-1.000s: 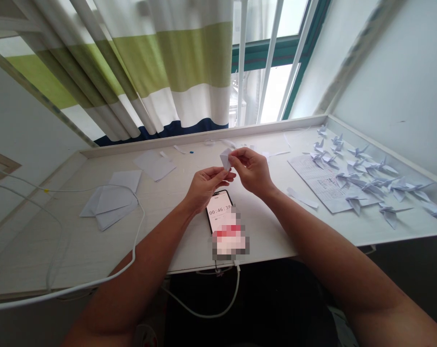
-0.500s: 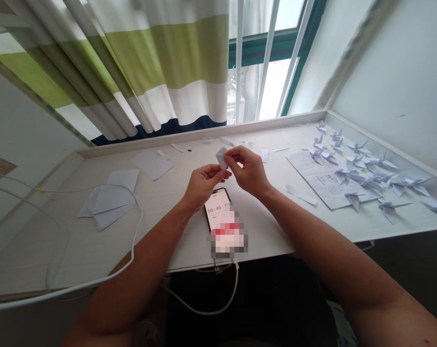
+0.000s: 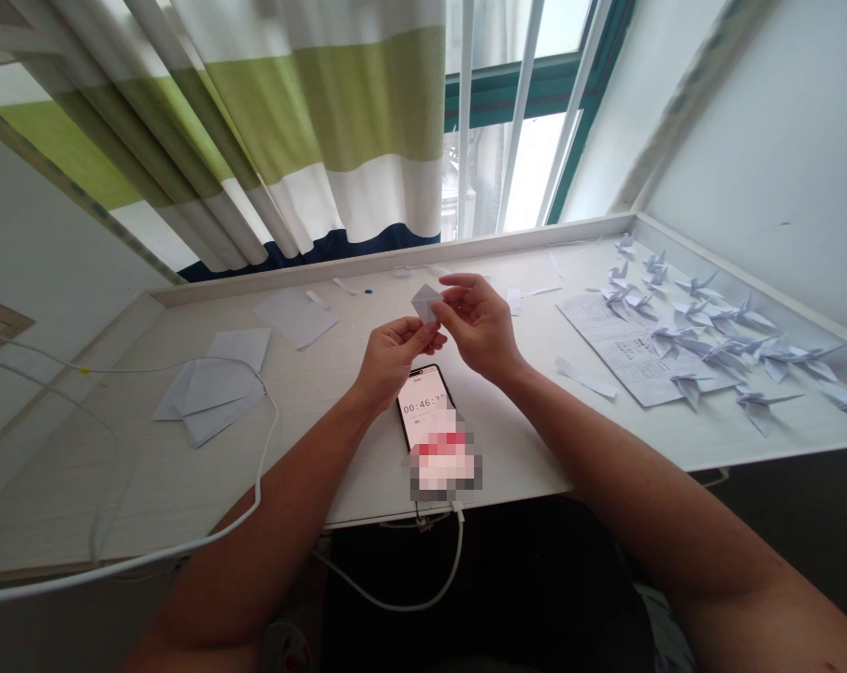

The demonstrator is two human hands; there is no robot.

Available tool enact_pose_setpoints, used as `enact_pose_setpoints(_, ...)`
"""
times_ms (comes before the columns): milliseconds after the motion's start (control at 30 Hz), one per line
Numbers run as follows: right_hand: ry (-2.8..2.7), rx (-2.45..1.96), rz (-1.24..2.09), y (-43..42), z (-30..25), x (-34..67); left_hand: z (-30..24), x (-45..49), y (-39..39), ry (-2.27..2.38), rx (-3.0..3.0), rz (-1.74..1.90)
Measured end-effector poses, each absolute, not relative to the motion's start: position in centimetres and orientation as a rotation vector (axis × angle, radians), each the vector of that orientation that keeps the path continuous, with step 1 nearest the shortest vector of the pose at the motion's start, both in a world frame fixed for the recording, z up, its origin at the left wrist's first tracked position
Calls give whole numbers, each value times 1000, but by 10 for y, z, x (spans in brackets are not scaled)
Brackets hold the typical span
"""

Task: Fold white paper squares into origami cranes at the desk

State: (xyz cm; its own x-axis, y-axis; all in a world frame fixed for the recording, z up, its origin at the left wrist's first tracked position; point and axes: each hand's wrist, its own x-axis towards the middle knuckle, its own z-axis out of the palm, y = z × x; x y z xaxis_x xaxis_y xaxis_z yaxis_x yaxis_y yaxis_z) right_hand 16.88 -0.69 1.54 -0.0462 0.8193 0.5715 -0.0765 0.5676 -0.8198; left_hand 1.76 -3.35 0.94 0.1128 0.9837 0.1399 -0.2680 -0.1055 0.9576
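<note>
A small folded piece of white paper [image 3: 425, 301], roughly diamond-shaped, is held up above the table between both hands. My left hand [image 3: 395, 357] pinches its lower corner between thumb and fingers. On the paper's right side, my right hand [image 3: 480, 322] has its thumb against the front, with the index finger lifted and the other fingers curled behind. Just below the hands lies a phone [image 3: 423, 402] with a timer on its screen; its lower part is pixelated.
Several folded paper cranes [image 3: 696, 313] cover the table's right side, some on a written sheet [image 3: 624, 350]. Paper sheets [image 3: 223, 374] and another stack [image 3: 297, 318] lie left. A paper strip [image 3: 584, 379] is right of the phone. A white cable [image 3: 276, 421] crosses my left forearm.
The folded paper has turned so more of its face shows. My right index finger has lifted away from it, while my left hand keeps its pinch.
</note>
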Motion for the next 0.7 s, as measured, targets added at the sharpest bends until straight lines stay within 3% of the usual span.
enact_pose_setpoints(200, -1423, -684, 998, -7, 16, 169, 11, 17, -33, 821, 1168, 1344)
enact_pose_setpoints(700, -1407, -672, 848, -10, 16, 167, 14, 20, -36, 779, 1098, 1305)
